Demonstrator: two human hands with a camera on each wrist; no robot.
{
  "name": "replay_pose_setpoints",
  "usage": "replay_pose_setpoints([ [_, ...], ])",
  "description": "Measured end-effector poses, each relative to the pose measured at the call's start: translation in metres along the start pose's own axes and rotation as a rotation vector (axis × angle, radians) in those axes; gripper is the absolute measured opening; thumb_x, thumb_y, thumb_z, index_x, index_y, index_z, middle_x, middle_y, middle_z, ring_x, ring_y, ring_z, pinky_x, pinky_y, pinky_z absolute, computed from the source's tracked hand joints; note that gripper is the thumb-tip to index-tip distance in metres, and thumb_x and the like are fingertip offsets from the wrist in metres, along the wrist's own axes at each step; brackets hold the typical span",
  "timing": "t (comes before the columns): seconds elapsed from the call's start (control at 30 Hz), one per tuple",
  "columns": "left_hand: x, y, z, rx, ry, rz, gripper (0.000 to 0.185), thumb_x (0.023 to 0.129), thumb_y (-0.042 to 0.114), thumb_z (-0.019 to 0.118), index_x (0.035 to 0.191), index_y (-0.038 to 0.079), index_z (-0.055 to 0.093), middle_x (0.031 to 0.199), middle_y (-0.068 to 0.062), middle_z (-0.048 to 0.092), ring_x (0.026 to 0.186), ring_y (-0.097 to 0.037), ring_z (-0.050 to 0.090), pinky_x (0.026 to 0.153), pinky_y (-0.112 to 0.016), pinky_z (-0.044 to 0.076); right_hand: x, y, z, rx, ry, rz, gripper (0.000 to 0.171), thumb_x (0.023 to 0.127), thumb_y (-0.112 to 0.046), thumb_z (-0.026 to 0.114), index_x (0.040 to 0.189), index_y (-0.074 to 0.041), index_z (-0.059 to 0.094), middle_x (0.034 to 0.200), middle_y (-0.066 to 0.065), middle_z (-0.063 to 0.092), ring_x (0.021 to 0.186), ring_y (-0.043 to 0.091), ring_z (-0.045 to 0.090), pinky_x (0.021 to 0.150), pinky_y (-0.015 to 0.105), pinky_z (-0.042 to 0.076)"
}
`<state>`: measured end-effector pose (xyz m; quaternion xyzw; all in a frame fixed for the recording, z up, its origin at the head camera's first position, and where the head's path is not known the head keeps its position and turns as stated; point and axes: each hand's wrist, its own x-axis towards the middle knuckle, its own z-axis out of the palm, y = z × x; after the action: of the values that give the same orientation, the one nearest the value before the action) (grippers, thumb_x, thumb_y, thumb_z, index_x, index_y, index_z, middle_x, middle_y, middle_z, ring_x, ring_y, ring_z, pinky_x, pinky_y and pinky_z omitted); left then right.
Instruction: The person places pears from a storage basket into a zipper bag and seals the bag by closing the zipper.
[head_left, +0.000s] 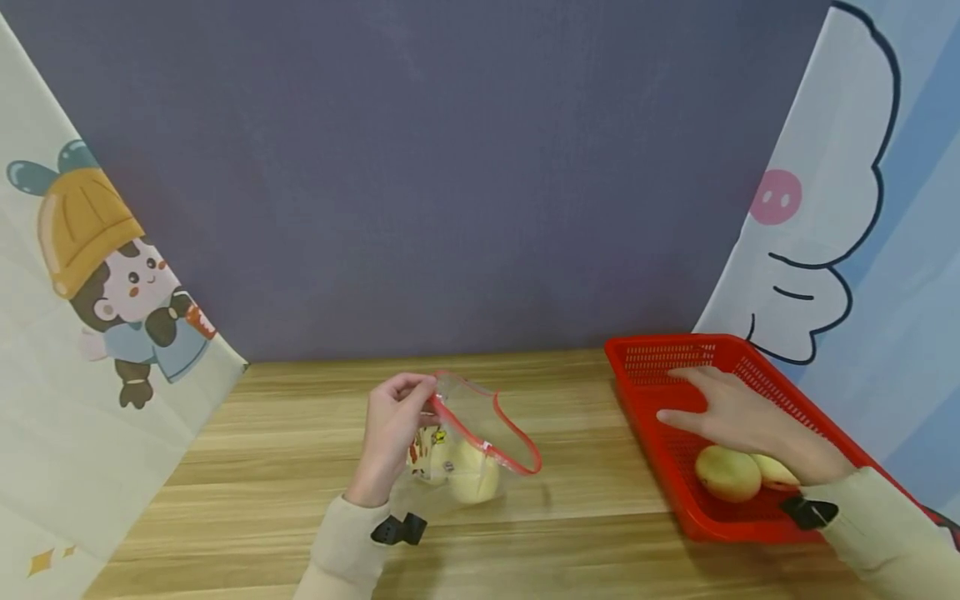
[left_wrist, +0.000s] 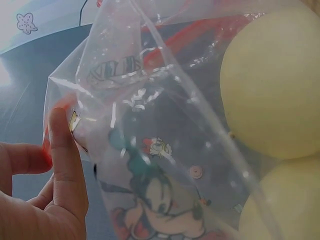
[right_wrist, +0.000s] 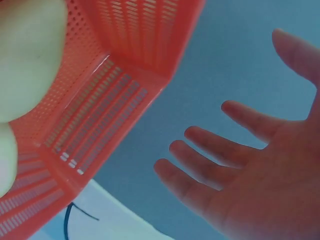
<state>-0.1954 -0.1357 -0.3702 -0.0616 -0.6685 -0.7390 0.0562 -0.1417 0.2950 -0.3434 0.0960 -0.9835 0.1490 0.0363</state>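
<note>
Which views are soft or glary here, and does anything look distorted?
Head view: sharp and evenly lit, with wide-angle bowing at the edges and soft shadows under the bag and red basket. Left wrist view: highlights glare on the bag's creased plastic, fruit soft. Right wrist view: close-up, right hand and basket slightly blurred, bluish cast.
</note>
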Motion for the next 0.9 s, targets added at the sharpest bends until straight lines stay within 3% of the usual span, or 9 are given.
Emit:
replay_pose_setpoints([
  [0.33, -0.001, 0.0, 0.002, -0.003, -0.002, -0.004, 0.017, 0.1, 0.006, 0.064, 0.109, -0.008, 0.069, 0.083, -0.016, 0.068, 0.06, -0.02, 0.067, 0.058, -0.033, 0.063, -0.011, 0.025, 0.007, -0.025, -0.016, 0.038, 0.084, 0.089, -0.06, 0.069, 0.142, 0.004, 0.051, 0.138, 0.036, 0.052, 0.125, 0.057, 0.043, 0.099, 0.078, 0.036],
  [0.9, 0.0, 0.0, 0.003, 0.007, 0.008, 0.007, 0.022, 0.1, 0.006, 0.064, 0.112, -0.013, 0.065, 0.09, -0.028, 0.067, 0.06, -0.018, 0.067, 0.058, -0.032, 0.063, -0.02, 0.035, 0.013, -0.03, -0.069, 0.071, 0.083, 0.089, -0.059, 0.068, 0.14, 0.004, 0.052, 0.137, 0.039, 0.051, 0.123, 0.06, 0.044, 0.095, 0.079, 0.039],
])
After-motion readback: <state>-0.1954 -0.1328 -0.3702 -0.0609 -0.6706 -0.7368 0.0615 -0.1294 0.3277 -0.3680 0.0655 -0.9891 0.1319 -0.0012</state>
